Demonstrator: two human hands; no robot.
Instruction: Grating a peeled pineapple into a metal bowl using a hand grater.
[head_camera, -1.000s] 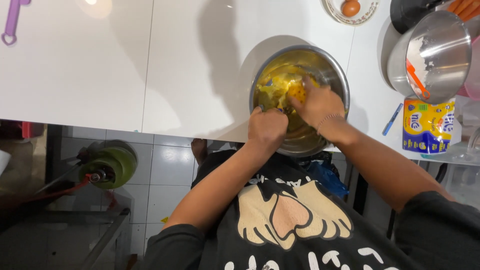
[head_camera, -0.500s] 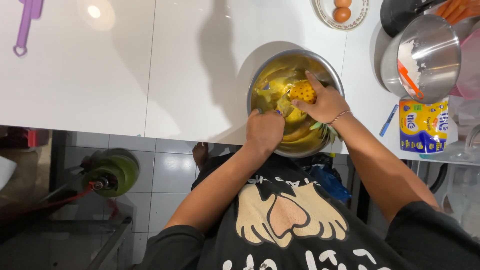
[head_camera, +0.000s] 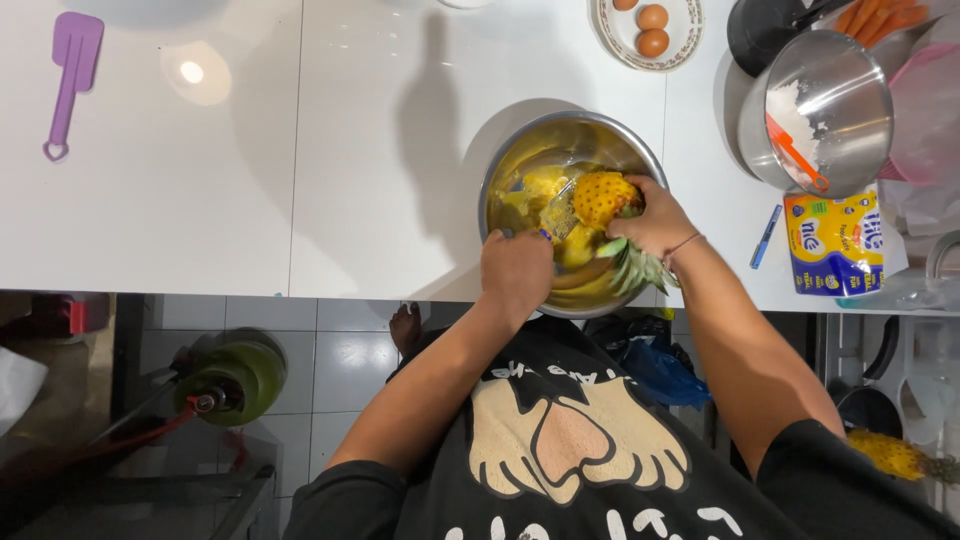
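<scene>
A steel mixing bowl (head_camera: 520, 150) stands at the near edge of the white counter, with yellow pineapple peelings inside. My right hand (head_camera: 660, 220) grips a peeled yellow pineapple (head_camera: 603, 196) by its lower end, its green leafy crown (head_camera: 640, 268) pointing toward me over the bowl rim. My left hand (head_camera: 516, 275) is closed around a grater or knife (head_camera: 560, 212) with a metal part that rests against the fruit inside the bowl.
A second steel bowl (head_camera: 835, 90) with white powder and an orange spatula sits at the right, by a blue-yellow packet (head_camera: 832, 245) and a blue pen (head_camera: 766, 237). A plate of eggs (head_camera: 647, 30) is behind. A purple spatula (head_camera: 66, 80) lies far left. Another pineapple (head_camera: 895, 457) lies low right.
My right hand has lifted and turned the pineapple, so the yellow fruit now shows above the bowl. My left hand stays at the near rim. The camera view shifted slightly.
</scene>
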